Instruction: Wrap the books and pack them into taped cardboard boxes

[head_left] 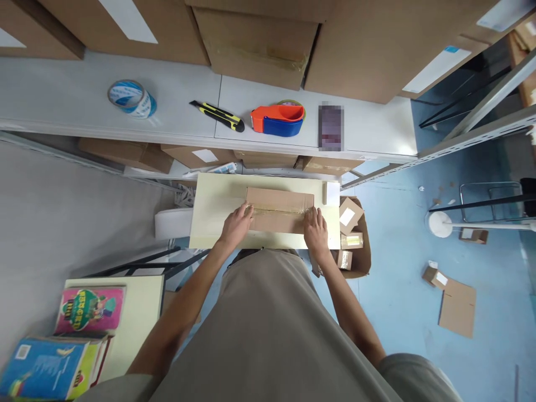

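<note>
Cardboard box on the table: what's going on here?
A person's left hand touches the left end of the cardboard box, the right hand its right end. The box lies on the table, with tape along its top seam. On the shelf beyond sit a roll of tape, a knife and a tape dispenser.

1 dark object (pixel 330 127) is pixelated; top edge crops cardboard boxes (pixel 364 50).
</note>
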Available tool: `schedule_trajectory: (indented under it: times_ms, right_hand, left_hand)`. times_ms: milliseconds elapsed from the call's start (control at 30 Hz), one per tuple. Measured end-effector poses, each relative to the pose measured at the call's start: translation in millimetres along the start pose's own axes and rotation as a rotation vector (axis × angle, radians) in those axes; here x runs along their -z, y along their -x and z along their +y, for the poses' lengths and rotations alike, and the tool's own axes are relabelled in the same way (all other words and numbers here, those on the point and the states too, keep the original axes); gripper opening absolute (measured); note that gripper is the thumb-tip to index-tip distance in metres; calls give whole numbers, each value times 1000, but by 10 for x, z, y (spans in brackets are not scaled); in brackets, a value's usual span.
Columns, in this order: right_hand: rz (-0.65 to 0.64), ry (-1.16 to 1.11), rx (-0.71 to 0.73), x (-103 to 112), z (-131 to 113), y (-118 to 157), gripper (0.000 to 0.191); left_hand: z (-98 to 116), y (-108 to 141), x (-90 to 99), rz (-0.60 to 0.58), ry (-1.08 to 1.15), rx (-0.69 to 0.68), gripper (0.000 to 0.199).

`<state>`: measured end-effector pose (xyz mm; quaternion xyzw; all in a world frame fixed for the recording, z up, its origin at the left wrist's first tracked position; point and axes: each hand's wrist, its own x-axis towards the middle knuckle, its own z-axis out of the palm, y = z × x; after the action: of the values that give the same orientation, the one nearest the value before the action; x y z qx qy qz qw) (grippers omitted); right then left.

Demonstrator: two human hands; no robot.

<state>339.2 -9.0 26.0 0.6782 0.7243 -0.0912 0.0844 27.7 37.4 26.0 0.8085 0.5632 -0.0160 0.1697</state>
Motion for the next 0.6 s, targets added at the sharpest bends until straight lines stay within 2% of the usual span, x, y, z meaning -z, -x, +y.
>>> schedule_trajectory:
  times_ms: [167,300,400,500,600]
  right_hand:
    - [-36,25,-9,37,-110,-4,64]
    - [-6,1,-30,261,-182,-199,53]
    - [149,-28,29,697,-260,-572,57]
    - [374,-43,142,1321,-406,-1068,65]
    - [478,-19,245,1887,-594,-1582,64]
  left_hand:
    - [167,-77,119,-93,-87,47,49]
    - [207,-283,400,-146,-101,13,30]
    - [244,-564,784,-77,-91,-42,23]
    - [366,-862,1283,157,-88,-57,35]
    - [535,-1072,1751,359,-67,-66,44]
